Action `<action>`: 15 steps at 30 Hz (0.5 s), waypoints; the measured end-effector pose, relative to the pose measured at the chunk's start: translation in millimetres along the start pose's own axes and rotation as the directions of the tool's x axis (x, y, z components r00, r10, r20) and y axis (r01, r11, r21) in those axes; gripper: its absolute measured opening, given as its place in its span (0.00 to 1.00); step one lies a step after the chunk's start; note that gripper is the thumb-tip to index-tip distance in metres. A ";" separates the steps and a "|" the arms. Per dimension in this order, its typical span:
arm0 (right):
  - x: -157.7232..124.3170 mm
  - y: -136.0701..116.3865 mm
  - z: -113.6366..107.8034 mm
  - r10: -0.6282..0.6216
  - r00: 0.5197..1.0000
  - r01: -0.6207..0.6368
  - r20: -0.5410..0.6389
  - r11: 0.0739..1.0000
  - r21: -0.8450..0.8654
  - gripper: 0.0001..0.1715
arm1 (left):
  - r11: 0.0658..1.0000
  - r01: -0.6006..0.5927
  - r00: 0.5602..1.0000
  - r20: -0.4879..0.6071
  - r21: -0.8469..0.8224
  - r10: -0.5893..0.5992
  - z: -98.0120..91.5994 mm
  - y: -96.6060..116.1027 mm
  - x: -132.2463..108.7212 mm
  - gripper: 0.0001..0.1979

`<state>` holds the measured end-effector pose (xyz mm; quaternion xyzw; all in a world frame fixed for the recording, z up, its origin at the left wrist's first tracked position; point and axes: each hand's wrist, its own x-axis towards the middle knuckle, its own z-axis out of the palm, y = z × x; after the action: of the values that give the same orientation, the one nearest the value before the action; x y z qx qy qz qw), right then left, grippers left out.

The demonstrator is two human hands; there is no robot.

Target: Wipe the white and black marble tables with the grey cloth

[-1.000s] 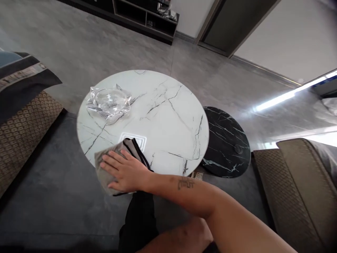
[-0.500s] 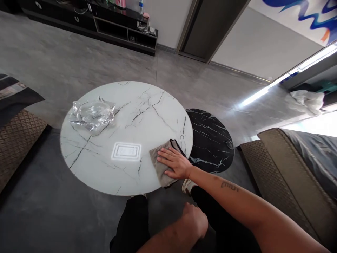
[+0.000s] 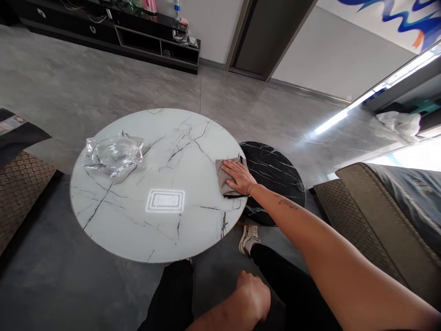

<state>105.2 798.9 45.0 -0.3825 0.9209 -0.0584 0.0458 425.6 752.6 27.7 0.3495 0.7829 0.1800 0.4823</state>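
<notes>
My right hand (image 3: 238, 177) lies flat with its fingers stretched over a folded grey-brown cloth (image 3: 225, 187) with a dark edge. The cloth is pressed on the right side of a white, dark-veined marble-look round table (image 3: 165, 158), close to its rim. My left hand (image 3: 254, 294) is low in front of my body, between my legs, with its fingers curled into a fist. Nothing shows sticking out of it, and its palm side is hidden. On the table's left side sits a clear glass bowl-like dish (image 3: 115, 151) with pointed edges.
A lower black marble-look round table (image 3: 275, 179) is partly beneath the white one. Patterned sofas stand at left (image 3: 25, 193) and right (image 3: 358, 225). A black cabinet (image 3: 138, 39) runs along the back wall, beside a dark door (image 3: 258, 39). My shoe (image 3: 248, 239) is below the tables.
My right hand and the cloth have slid away from me and slightly right, along the white table's right side. My left hand stays curled low. The view has shifted a little.
</notes>
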 end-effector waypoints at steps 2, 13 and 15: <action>13.8 6.6 -2.1 0.055 0.998 -0.055 0.001 0.998 -0.020 0.44 | 1.000 0.002 1.000 -0.001 0.009 -0.002 4.4 -1.4 2.5 0.33; 113.1 53.2 -2.1 0.368 0.926 -0.370 -0.081 0.929 -0.013 0.45 | 0.999 -0.008 1.000 -0.004 -0.051 0.007 21.6 -10.7 15.7 0.33; 128.8 60.1 -2.4 0.429 0.899 -0.429 -0.088 0.903 0.013 0.45 | 0.999 0.011 1.000 0.007 -0.053 -0.011 25.4 -10.9 18.2 0.30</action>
<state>-27.8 749.7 33.7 -0.1676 0.9839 -0.0610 0.0152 438.6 756.9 -2.4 0.3329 0.7782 0.1969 0.4948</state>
